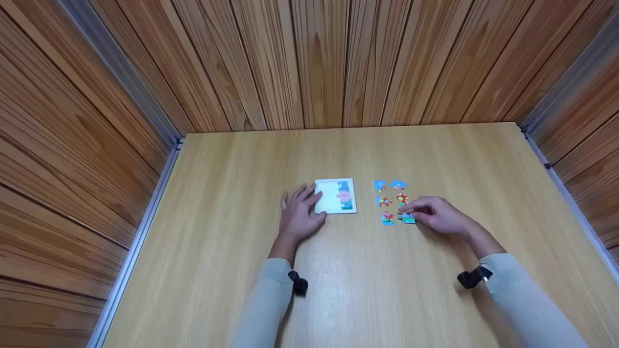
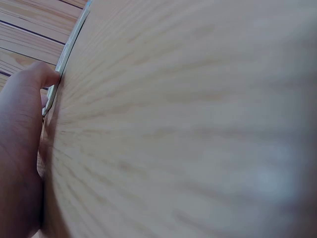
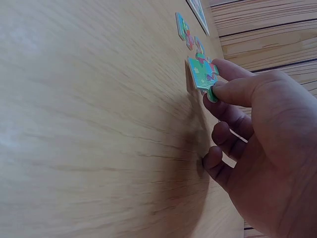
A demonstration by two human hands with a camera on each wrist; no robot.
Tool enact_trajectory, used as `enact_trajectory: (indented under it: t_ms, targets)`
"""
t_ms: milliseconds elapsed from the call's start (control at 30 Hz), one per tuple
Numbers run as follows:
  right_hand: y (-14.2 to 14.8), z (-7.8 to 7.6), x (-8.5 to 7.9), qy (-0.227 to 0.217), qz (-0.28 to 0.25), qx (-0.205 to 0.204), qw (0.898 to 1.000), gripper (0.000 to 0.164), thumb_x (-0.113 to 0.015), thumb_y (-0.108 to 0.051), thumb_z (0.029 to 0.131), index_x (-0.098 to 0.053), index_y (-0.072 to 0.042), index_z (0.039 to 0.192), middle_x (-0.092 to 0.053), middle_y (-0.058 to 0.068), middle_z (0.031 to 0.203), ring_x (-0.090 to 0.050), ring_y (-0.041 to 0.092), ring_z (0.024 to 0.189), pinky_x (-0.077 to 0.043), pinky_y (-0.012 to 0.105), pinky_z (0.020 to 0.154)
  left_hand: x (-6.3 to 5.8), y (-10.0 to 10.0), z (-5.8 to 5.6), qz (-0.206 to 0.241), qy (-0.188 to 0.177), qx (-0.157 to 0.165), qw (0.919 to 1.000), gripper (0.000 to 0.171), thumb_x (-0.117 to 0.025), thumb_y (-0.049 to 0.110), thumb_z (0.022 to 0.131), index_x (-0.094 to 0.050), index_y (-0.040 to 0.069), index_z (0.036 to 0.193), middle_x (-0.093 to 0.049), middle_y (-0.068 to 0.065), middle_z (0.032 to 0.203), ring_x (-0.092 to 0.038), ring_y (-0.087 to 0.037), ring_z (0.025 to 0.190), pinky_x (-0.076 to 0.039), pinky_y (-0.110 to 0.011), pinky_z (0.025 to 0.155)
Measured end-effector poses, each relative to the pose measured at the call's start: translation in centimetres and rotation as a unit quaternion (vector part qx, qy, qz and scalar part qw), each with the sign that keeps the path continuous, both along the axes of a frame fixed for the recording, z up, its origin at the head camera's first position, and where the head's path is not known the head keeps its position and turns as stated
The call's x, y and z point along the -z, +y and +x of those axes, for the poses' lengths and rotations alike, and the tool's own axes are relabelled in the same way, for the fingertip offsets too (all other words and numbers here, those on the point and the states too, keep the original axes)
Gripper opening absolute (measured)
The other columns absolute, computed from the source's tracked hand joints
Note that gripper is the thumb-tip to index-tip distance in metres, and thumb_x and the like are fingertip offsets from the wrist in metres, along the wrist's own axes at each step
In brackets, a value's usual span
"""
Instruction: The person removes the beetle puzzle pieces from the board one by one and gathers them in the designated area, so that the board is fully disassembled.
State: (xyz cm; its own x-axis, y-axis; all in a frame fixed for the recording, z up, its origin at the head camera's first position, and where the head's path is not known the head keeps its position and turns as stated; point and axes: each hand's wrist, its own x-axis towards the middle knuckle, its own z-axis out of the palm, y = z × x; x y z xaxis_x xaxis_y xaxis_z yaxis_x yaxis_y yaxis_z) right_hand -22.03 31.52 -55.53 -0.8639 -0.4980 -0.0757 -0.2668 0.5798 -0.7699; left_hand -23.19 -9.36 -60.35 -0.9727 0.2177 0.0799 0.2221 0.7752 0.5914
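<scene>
A white square puzzle board [image 1: 326, 195] lies on the table, with joined pieces showing a pink cartoon figure [image 1: 344, 195] along its right side. My left hand [image 1: 301, 217] rests at the board's left edge, fingers spread and thumb by the lower left corner. In the left wrist view, the thumb [image 2: 47, 74] touches the board's edge. Between thumb and fingertips, my right hand [image 1: 437, 215] pinches a green and blue puzzle piece [image 3: 200, 74], which is tilted up from the table. Several loose puzzle pieces, among them a blue one [image 1: 398, 184] and a red one [image 1: 387, 218], lie right of the board.
The light wooden table [image 1: 333, 280] extends around the board and pieces. Wood-plank walls [image 1: 319, 63] enclose it at the back and sides, with grey metal rails [image 1: 140, 222] along the side edges. Black wrist cameras [image 1: 299, 284] sit on both cuffs.
</scene>
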Motion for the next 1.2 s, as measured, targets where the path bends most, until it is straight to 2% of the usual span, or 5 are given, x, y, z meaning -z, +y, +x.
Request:
enact_trajectory:
  t_ms: [167,400,567,800,1200]
  targets:
    - [-0.03,0.10,0.43,0.020,0.003,-0.012,1.000,0.028,-0.070,0.000,0.107,-0.082,-0.004,0.131,-0.082,0.020,0.127,-0.064,-0.004,0.106,-0.052,0.013,0.088,0.13,0.05,-0.05,-0.005,-0.001,-0.001,1.0000,0.066,-0.069,0.048,0.101,-0.063,0.021,0.161,-0.047,-0.002,0.181,-0.033,-0.035,0.175,-0.008,-0.076,0.141]
    - [-0.33,0.36,0.36,0.047,-0.005,-0.002,0.999,0.025,-0.072,0.001,0.105,-0.083,0.000,0.127,-0.077,0.018,0.110,-0.053,0.001,0.087,-0.044,0.019,0.074,0.18,0.06,0.00,-0.007,0.001,0.000,1.0000,0.066,-0.069,0.048,0.101,-0.063,0.021,0.161,-0.046,-0.002,0.182,-0.033,-0.035,0.175,-0.008,-0.076,0.141]
    - [-0.22,0.36,0.35,0.035,0.005,0.002,0.999,0.027,-0.074,-0.001,0.104,-0.082,-0.001,0.130,-0.074,0.016,0.108,-0.052,0.003,0.086,-0.044,0.020,0.075,0.22,0.09,0.02,-0.007,0.002,-0.001,1.0000,0.066,-0.069,0.048,0.102,-0.063,0.021,0.161,-0.047,-0.003,0.181,-0.033,-0.035,0.175,-0.008,-0.076,0.141]
    - [0.09,0.25,0.43,0.001,0.027,-0.002,1.000,0.040,-0.083,-0.005,0.099,-0.077,-0.003,0.139,-0.067,0.013,0.112,-0.054,0.007,0.091,-0.047,0.020,0.079,0.24,0.01,0.03,-0.010,-0.004,0.000,0.9999,0.066,-0.069,0.049,0.102,-0.062,0.021,0.162,-0.046,-0.001,0.182,-0.032,-0.034,0.175,-0.007,-0.075,0.141]
    - [-0.16,0.30,0.79,0.018,0.009,0.008,1.000,0.037,-0.086,-0.003,0.096,-0.080,0.000,0.132,-0.067,0.014,0.106,-0.051,0.006,0.087,-0.045,0.018,0.077,0.06,0.07,-0.03,0.008,0.006,0.001,1.0000,0.065,-0.070,0.047,0.101,-0.065,0.019,0.159,-0.048,-0.004,0.180,-0.034,-0.037,0.174,-0.008,-0.078,0.140]
